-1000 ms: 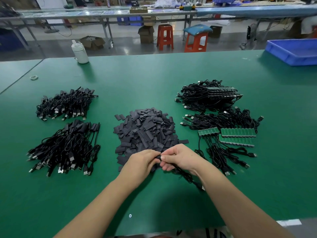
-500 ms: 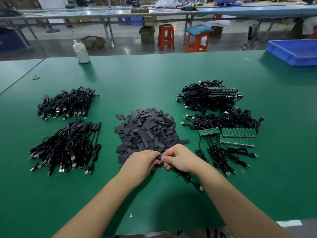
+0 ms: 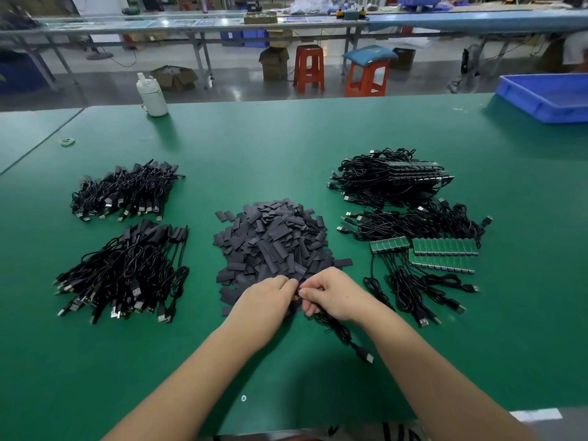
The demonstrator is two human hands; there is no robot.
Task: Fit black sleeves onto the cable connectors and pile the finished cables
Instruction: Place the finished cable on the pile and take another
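Just below the frame's centre, the left hand (image 3: 270, 297) and right hand (image 3: 334, 297) meet fingertip to fingertip, each pinching something small and dark — likely a sleeve (image 3: 298, 292) going onto the cable (image 3: 342, 332) trailing over the surface (image 3: 286, 148). Light, limp, probably thin stuff — best gripped at the stiff connector end.

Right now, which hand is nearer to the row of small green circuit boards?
The right hand. It lies just left of the row of small green circuit boards, nearer the person; the left hand sits farther left, beyond it.
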